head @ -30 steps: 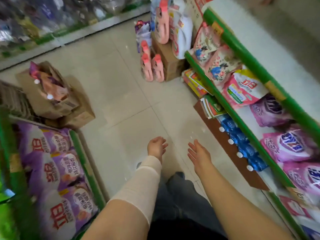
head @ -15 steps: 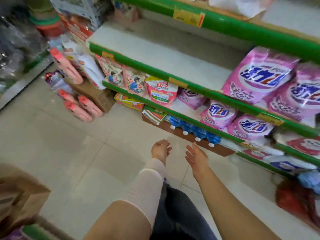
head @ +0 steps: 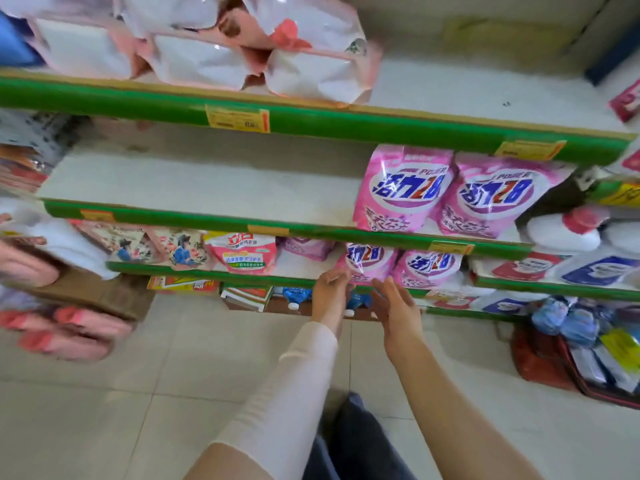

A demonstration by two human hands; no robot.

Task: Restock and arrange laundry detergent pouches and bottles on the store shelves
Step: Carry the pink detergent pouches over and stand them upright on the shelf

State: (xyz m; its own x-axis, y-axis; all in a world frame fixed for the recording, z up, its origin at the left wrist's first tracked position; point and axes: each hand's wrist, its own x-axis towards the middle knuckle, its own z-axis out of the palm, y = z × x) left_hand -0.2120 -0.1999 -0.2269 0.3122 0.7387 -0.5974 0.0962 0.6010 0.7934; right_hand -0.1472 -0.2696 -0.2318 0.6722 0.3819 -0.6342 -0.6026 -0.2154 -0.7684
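A small pink detergent pouch (head: 369, 261) with blue lettering stands on the lower shelf (head: 194, 270), next to a second one (head: 427, 268). My left hand (head: 330, 289), in a pale sleeve, has its fingers curled at the pouch's lower left corner and pinches it. Just below the pouch's right side, my right hand (head: 394, 306) reaches with straight fingers and holds nothing. Two larger pink pouches (head: 403, 188) stand on the middle shelf (head: 207, 188), whose left part is bare. White bottles with pink caps (head: 568, 230) sit at the right.
A red-and-white pouch (head: 242, 254) and patterned pouches (head: 180, 251) fill the lower shelf's left. Pink bottles (head: 69, 330) lie on the floor beside a cardboard box (head: 97, 292). A red basket (head: 540, 358) of goods stands on the floor at right. Blue pouches (head: 296, 294) sit low.
My view has swung from the aisle floor to face the shelves. Both hands rose from above the floor to the lower shelf, and my left hand took hold of the pink pouch's corner.
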